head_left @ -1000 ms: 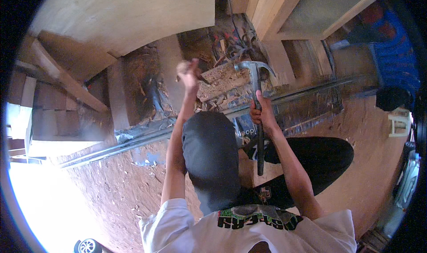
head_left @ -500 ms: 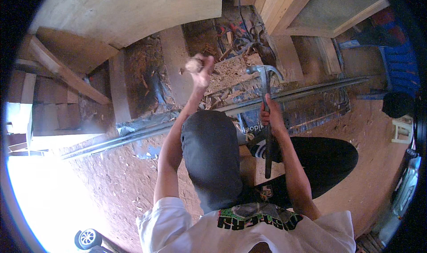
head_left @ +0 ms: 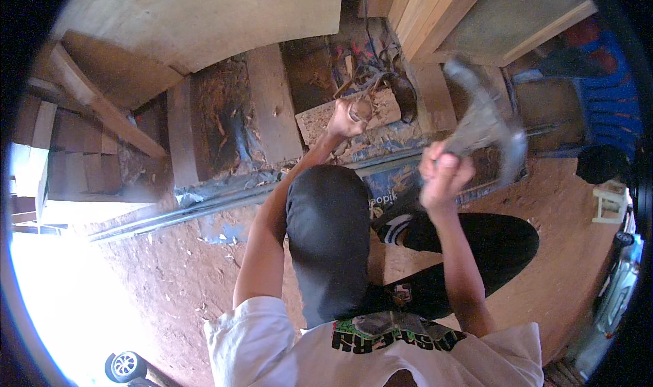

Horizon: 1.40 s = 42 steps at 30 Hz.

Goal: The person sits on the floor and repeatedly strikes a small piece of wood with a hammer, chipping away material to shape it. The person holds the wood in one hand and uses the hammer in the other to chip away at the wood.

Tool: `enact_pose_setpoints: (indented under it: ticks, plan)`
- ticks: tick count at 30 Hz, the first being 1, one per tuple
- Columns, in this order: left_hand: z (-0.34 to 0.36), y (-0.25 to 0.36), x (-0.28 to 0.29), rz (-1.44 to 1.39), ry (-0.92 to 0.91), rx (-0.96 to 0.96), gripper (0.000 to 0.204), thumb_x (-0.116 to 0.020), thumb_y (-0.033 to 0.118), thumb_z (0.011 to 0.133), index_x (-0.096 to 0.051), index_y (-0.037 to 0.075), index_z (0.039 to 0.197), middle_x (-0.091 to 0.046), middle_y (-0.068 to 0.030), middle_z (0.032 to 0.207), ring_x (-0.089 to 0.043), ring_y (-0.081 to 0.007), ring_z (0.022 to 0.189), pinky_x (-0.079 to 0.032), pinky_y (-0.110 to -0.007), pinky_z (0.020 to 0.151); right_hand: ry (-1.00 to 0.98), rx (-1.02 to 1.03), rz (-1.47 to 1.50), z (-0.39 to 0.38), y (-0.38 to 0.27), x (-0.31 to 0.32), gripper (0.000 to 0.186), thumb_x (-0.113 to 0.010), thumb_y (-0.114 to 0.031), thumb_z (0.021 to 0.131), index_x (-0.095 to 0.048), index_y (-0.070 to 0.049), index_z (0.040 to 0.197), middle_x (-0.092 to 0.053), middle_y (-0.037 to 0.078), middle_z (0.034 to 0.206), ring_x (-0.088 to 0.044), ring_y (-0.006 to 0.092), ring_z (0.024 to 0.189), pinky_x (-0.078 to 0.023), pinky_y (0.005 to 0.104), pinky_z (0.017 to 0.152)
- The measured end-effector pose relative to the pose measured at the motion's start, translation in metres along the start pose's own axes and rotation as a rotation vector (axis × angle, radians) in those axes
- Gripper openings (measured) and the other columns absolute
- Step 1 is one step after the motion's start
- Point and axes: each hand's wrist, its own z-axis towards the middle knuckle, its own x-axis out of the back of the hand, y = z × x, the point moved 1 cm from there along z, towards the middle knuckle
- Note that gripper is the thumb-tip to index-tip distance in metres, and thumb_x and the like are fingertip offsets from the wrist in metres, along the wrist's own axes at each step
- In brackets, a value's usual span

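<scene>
My right hand [head_left: 445,176] grips a claw hammer [head_left: 479,125] by its handle. The hammer is raised to the right of the wooden block, its head smeared by motion. My left hand [head_left: 348,118] is closed round a small thing with a rounded, pale end, too blurred to name. It rests over a flat wooden block [head_left: 386,105] speckled with chips. Between my arms are my bent knee in dark trousers [head_left: 326,237] and, to its right, my other leg folded sideways on the ground.
Planks [head_left: 272,105] lie crosswise beyond my knee, with wood shavings around them. A large pale panel [head_left: 204,13] hangs over the far left. Wooden frames [head_left: 442,20] stand at the far right. Long metal rails [head_left: 197,207] cross the ground. Dark cords [head_left: 394,81] lie behind the block. A blue plastic chair [head_left: 612,101] is at right.
The hammer has swung from upright to tilted right, with its head higher and farther right. My left hand has moved right and down onto the wooden block.
</scene>
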Motion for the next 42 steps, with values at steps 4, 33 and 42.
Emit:
enact_pose_setpoints:
  ticks: [4, 33, 42]
  plan:
    - [0.006, -0.004, -0.004, -0.249, 0.292, -0.311, 0.009, -0.062, 0.011, 0.064, -0.057, 0.004, 0.065, -0.057, -0.0086, 0.059, -0.053, -0.0194, 0.051, -0.046, -0.032, 0.054, -0.204, -0.177, -0.574, 0.000, 0.051, 0.001, 0.048, -0.053, -0.046, 0.095, -0.049, -0.003, 0.075, -0.045, 0.000, 0.066, -0.040, 0.0110, 0.056, -0.033, 0.0308, 0.052]
    - [-0.073, 0.006, 0.075, -0.706, 1.577, 0.143, 0.021, -0.068, 0.025, 0.085, -0.054, 0.010, 0.087, -0.060, -0.0050, 0.081, -0.056, -0.0183, 0.065, -0.048, -0.032, 0.060, -0.073, -1.001, 0.585, -0.036, 0.077, 0.072, 0.047, -0.051, -0.053, 0.094, -0.044, -0.012, 0.072, -0.030, -0.008, 0.050, -0.027, 0.0010, 0.036, -0.022, 0.0180, 0.033]
    - [-0.017, -0.087, -0.044, -0.767, 1.003, 0.052, 0.055, -0.079, 0.011, 0.069, -0.046, 0.001, 0.112, -0.056, -0.0075, 0.083, -0.056, -0.0179, 0.077, -0.047, -0.030, 0.066, -0.025, -0.967, 0.378, -0.039, 0.071, 0.065, 0.047, -0.056, -0.055, 0.091, -0.044, -0.012, 0.073, -0.033, -0.008, 0.051, -0.031, 0.0036, 0.037, -0.023, 0.0213, 0.034]
